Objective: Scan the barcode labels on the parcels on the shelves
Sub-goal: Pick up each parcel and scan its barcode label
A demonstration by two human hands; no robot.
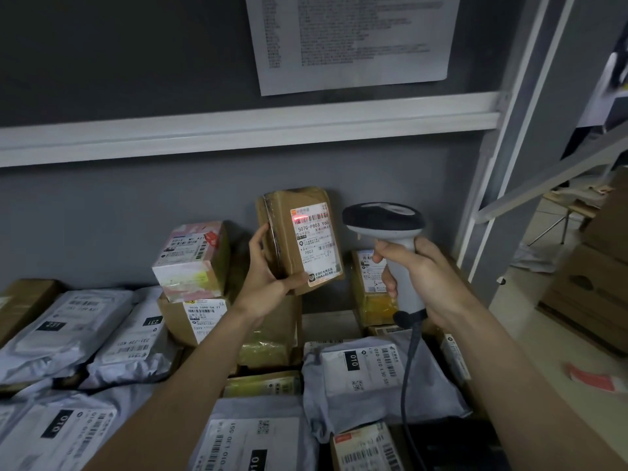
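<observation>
My left hand (268,270) grips a small brown cardboard parcel (299,239) and holds it upright above the shelf, its white label (314,244) facing me. A red scan light glows on the barcode at the label's top left. My right hand (421,277) grips the handle of a grey barcode scanner (385,220), whose dark head points left at the label from close by. The scanner's cable (409,368) hangs down over the parcels.
The shelf holds several grey mailer bags (370,375) and cardboard boxes (195,256) with labels. A white shelf beam (238,129) runs above, a printed sheet (350,35) hangs on the grey wall, and a metal upright (503,171) stands right. Cartons (591,266) sit on the floor beyond.
</observation>
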